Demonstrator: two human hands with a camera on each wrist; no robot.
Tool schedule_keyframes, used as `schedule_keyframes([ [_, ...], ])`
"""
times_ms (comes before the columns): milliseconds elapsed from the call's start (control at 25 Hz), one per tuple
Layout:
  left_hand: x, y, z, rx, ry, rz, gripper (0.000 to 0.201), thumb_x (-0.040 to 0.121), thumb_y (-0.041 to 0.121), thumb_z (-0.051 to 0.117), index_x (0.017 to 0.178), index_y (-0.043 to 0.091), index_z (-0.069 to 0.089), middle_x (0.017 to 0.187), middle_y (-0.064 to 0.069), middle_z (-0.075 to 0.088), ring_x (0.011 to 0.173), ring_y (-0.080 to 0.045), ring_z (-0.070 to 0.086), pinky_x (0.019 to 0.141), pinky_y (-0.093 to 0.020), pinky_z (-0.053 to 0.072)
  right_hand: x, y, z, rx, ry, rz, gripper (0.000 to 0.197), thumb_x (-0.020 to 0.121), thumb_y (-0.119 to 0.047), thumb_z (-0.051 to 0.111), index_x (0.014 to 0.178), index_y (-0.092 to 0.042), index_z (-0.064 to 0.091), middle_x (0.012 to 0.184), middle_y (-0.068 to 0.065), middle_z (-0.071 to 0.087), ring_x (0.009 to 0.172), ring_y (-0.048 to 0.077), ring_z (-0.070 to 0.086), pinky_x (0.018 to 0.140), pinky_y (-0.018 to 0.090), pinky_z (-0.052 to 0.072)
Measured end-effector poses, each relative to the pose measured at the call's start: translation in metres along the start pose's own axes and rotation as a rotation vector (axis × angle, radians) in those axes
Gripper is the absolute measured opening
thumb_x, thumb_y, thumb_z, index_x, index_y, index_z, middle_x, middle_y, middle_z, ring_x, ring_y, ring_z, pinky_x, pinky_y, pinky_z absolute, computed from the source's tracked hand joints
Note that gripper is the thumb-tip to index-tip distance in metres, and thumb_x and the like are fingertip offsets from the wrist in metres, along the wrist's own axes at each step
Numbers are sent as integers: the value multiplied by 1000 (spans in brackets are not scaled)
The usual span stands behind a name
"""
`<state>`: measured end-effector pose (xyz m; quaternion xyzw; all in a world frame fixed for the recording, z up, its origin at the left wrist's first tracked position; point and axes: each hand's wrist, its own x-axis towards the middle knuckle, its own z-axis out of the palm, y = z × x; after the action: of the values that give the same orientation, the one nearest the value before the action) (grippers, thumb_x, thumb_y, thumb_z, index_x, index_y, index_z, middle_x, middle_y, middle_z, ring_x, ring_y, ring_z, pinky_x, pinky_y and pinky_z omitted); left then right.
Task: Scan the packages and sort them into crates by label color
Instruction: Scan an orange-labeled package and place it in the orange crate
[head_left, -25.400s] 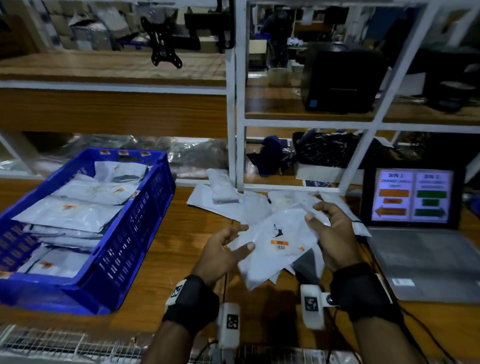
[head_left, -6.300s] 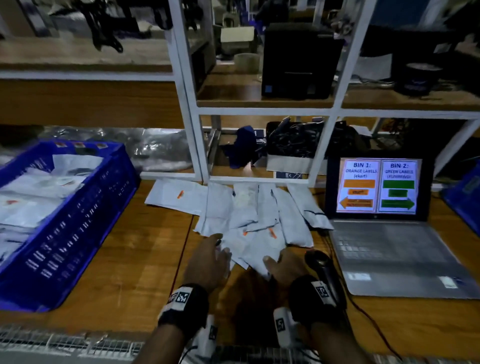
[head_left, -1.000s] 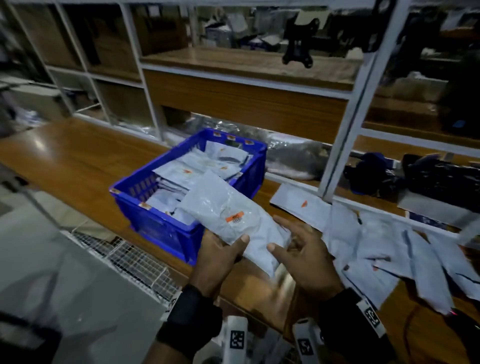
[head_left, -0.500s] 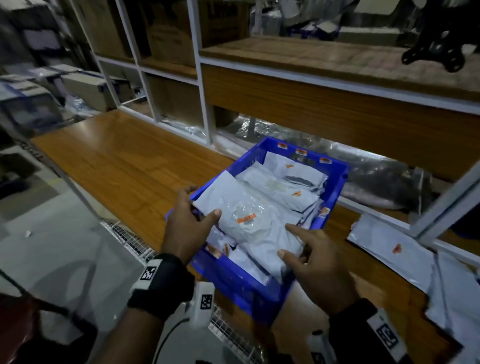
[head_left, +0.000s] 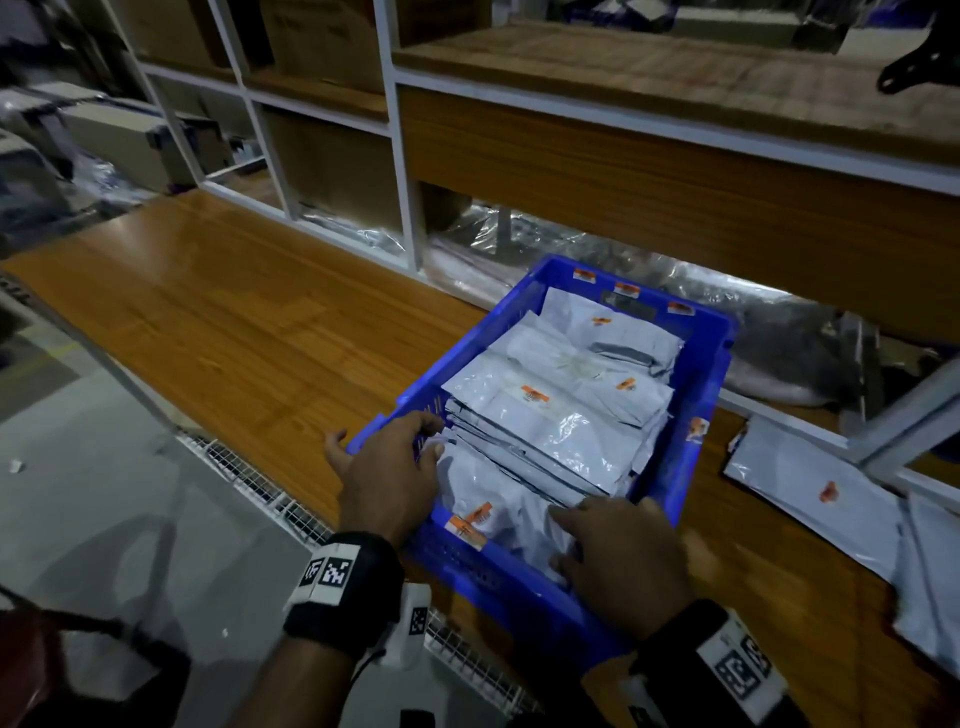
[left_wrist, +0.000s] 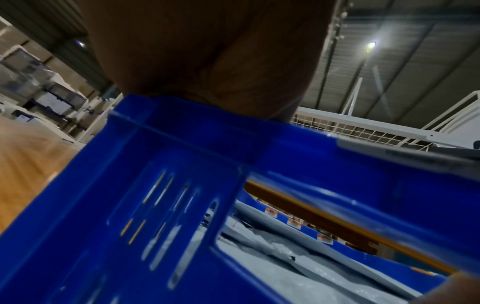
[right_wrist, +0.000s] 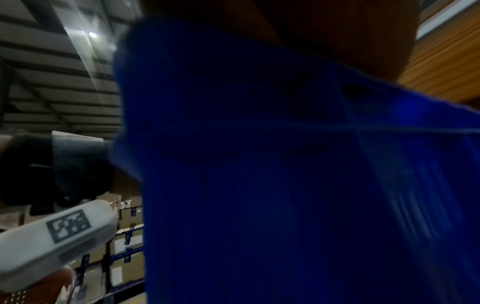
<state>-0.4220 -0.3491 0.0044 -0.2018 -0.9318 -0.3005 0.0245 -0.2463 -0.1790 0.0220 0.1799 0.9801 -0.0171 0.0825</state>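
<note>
The blue crate (head_left: 688, 405) stands on the wooden table and holds several white packages with orange labels. The topmost white package (head_left: 550, 431) lies flat in it, orange label up, with no hand on it. My left hand (head_left: 400, 462) rests over the crate's near-left corner, fingers relaxed across the rim and touching package edges. My right hand (head_left: 613, 545) lies at the near side with straight fingers on a lower package (head_left: 498, 499). In the left wrist view my palm sits above the crate rim (left_wrist: 187, 127). The right wrist view is filled by the dark crate wall (right_wrist: 272, 164).
More white packages (head_left: 815, 488) lie loose on the table to the crate's right. A white shelf frame (head_left: 408, 171) rises behind the crate. A wire mesh rail (head_left: 260, 483) runs along the table's front edge. Bare wooden table (head_left: 234, 322) stretches to the left.
Half a second ago both hands held the orange-label package over the crate. It now lies on the pile, and both hands have let go and dropped to the near rim.
</note>
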Motion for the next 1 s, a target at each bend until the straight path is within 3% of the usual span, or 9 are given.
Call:
schedule_keyframes([
  [120, 0, -6, 4, 23, -13, 3, 16, 101, 29, 62, 111, 41, 67, 91, 21, 71, 110, -3, 65, 123, -54, 1, 4, -1, 1, -4, -31, -14, 48, 92, -56, 55, 135, -34, 51, 128, -3, 64, 124, 21, 59, 95, 40, 38],
  [200, 1, -6, 7, 28, -8, 3, 17, 101, 29, 62, 111, 42, 66, 90, 20, 72, 108, -4, 66, 123, -56, 2, 3, -1, 4, 38, 9, 10, 49, 91, -57, 56, 134, -36, 55, 124, -6, 66, 120, 20, 61, 95, 39, 40],
  [360, -5, 2, 4, 29, 4, 9, 16, 102, 29, 62, 111, 41, 66, 96, 19, 73, 102, -4, 68, 123, -55, -1, -7, 5, 19, 349, 282, 21, 36, 90, -49, 57, 118, -28, 69, 108, -6, 65, 103, 21, 63, 88, 41, 51],
  [440, -14, 16, 4, 8, -1, 48, 15, 102, 28, 61, 111, 40, 65, 98, 19, 71, 103, -5, 68, 123, -52, -2, -14, 12, 20, 600, 397, -23, 31, 95, -43, 62, 117, -24, 70, 108, -8, 65, 101, 12, 61, 89, 32, 51],
  [560, -36, 52, 11, -59, -48, 201, 15, 103, 28, 60, 114, 38, 64, 110, 22, 69, 109, -4, 64, 120, -48, 1, -29, 25, 7, 818, 496, 3, 22, 98, -35, 69, 118, -25, 72, 103, -16, 64, 95, 2, 62, 80, 20, 51],
  [680, -57, 92, 22, -86, -67, 414, 19, 104, 27, 56, 118, 37, 61, 117, 20, 66, 111, -5, 64, 116, -49, 11, -50, 51, -2, 859, 563, 80, 22, 100, -35, 66, 120, -29, 72, 100, -19, 65, 89, 3, 65, 72, 22, 53],
  [760, -68, 117, 27, -86, -103, 491, 22, 101, 28, 53, 122, 35, 60, 121, 17, 66, 113, -8, 64, 115, -50, 14, -64, 77, -4, 878, 571, 144, 18, 101, -34, 64, 116, -30, 72, 99, -19, 66, 87, 5, 65, 70, 26, 53],
  [880, -81, 150, 36, -30, -152, 517, 31, 100, 36, 45, 128, 32, 57, 132, 14, 62, 123, -12, 61, 114, -50, 18, -86, 127, 2, 894, 494, 287, 13, 100, -31, 66, 111, -35, 70, 102, -25, 66, 93, 0, 64, 73, 19, 51],
  [1000, -96, 178, 52, 76, -273, 455, 44, 101, 47, 36, 139, 30, 50, 141, 8, 54, 128, -20, 58, 112, -51, 27, -99, 183, 22, 842, 412, 422, 21, 100, -33, 66, 119, -28, 71, 114, -9, 68, 97, 9, 64, 85, 34, 55],
])
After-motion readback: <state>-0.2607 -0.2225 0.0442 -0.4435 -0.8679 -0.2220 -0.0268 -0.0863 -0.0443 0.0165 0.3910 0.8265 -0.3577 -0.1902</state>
